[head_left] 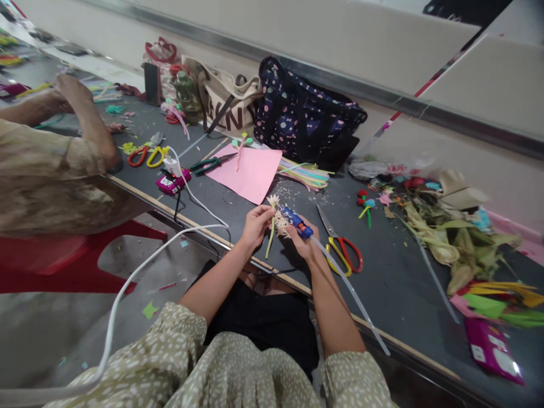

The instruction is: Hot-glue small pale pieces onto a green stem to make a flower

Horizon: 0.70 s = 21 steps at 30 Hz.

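Note:
My left hand (256,225) is closed, its fingertips pinching a small craft flower (273,202) with cream petals and a pale green stem that hangs below the fingers. A blue hot glue gun (298,222) with orange parts is in my right hand (304,242), and a long translucent glue stick (351,292) trails from its rear. Cream shredded petal pieces (282,224) lie between the two hands, close to the gun. To the right of my right hand rest scissors (342,249) with red and yellow handles, blades spread apart.
Behind my hands lie a pink sheet (250,173), green-handled pliers (212,163) and pastel pipe cleaners (308,174). Bags (301,113) stand along the wall. A white cable (170,232) crosses the table's front edge at left. Leafy scraps (450,243) fill the right. A co-worker's arm (91,122) rests at left.

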Tool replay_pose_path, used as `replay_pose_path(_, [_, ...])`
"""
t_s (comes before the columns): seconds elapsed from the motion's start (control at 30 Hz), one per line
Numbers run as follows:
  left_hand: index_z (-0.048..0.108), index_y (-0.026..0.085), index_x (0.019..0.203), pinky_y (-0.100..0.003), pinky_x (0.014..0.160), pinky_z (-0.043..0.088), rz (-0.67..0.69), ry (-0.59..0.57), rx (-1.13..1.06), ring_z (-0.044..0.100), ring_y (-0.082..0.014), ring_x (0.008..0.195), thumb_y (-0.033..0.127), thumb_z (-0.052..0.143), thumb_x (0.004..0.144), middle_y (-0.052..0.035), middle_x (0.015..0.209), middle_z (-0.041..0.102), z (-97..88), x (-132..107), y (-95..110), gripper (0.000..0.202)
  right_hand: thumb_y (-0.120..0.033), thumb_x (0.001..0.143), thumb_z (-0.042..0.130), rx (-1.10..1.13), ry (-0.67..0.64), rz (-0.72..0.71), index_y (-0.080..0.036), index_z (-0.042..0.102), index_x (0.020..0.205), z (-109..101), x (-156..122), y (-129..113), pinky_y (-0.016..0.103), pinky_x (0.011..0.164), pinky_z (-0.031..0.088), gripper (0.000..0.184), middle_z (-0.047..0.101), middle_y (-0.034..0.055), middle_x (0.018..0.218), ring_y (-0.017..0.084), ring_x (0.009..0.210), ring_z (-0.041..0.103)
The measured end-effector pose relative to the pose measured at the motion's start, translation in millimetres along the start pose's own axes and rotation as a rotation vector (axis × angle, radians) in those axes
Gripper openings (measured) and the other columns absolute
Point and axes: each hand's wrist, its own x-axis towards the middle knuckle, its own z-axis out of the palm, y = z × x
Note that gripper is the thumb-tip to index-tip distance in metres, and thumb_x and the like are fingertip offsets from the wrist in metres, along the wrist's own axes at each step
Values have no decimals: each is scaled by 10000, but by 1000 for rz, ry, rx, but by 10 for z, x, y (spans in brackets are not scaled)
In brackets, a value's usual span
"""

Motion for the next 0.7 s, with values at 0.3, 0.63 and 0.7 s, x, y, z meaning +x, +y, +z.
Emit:
replay_pose_path(0.3, [685, 134, 728, -174, 416, 391, -5, -4, 6, 455, -48, 425, 340, 898, 584, 50, 507, 534, 34, -19, 45, 329, -548, 881, 593, -18, -42, 17, -186, 680, 974, 0, -1, 20, 304, 680, 497, 385, 692, 44, 784, 186, 685, 609])
replay_pose_path(0.63, [686, 136, 728, -176, 421, 387, -3, 3, 9, 453, -47, 436, 337, 896, 581, 51, 518, 541, 32, -17, 38, 326, -525, 884, 599, -1, -56, -2, -179, 697, 1004, -8, 6, 10, 317, 732, 525, 380, 726, 63, 850, 204, 742, 660])
replay_pose_path(0.7, [686, 137, 726, -178, 423, 384, -3, 5, 10, 453, -46, 438, 337, 896, 578, 49, 526, 549, 39, -22, 45, 325, -533, 884, 592, -12, -48, -3, -181, 697, 994, -10, 7, 10, 317, 716, 522, 383, 723, 63, 835, 205, 730, 654])
